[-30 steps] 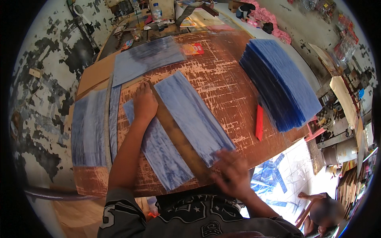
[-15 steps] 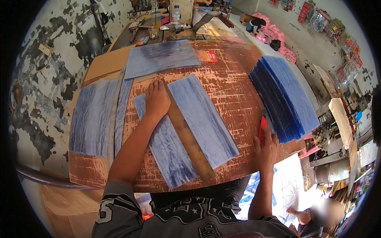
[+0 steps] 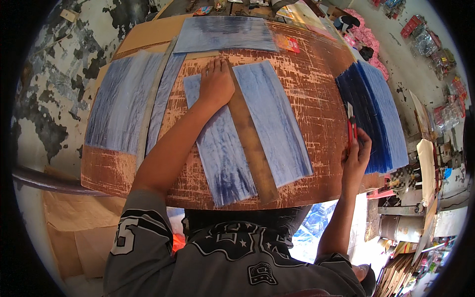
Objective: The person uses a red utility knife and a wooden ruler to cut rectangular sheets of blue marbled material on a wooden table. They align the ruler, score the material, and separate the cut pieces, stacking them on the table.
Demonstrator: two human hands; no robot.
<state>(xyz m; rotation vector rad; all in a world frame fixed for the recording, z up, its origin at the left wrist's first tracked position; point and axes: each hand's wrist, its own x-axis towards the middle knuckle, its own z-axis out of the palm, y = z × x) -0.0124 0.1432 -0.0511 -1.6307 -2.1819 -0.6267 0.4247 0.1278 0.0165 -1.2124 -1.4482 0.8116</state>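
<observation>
My left hand (image 3: 216,86) lies over the far end of a brown flat straightedge (image 3: 250,138), fingers stretched forward, pressing down on it and on the sheet beside it. The straightedge slants across a blue-white streaked sheet (image 3: 279,119), which shows on both sides of it. At the right, my right hand (image 3: 357,152) is closed around a red utility knife (image 3: 352,129), its blade out and pointing away from me. The knife is beside a thick stack of blue sheets (image 3: 378,119).
The worn brown board (image 3: 311,89) carries another streaked sheet (image 3: 225,37) at the back and more sheets (image 3: 121,101) at the left under a thin strip (image 3: 153,99). A small orange-red packet (image 3: 287,43) lies at the far side. Pink bundles (image 3: 363,32) sit beyond, at right.
The view has tilted, so the board appears higher. My right hand has turned the knife, and its blade now shows. My left hand stays on the straightedge.
</observation>
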